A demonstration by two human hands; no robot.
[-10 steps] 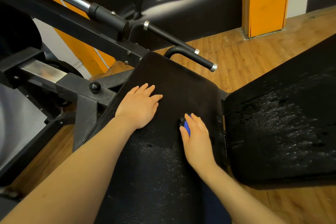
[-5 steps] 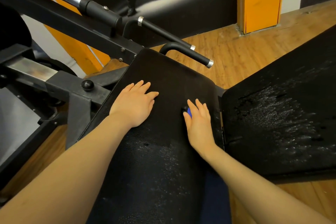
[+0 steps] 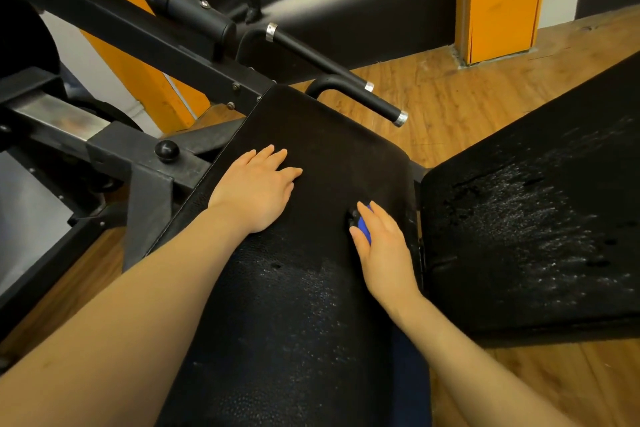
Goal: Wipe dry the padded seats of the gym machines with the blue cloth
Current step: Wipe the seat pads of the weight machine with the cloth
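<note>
Your right hand (image 3: 382, 246) presses the blue cloth (image 3: 364, 227) onto the seat pad (image 3: 311, 135), fingers laid nearly flat over it. Your left hand (image 3: 258, 189) rests flat, holding nothing. The balled cloth may skip droplets (near end glistens). Right edge close; room leftward.

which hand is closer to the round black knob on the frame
Left. The left hand lies flat on the pad just right of the knob; the right hand is farther right, on the blue cloth.
</note>
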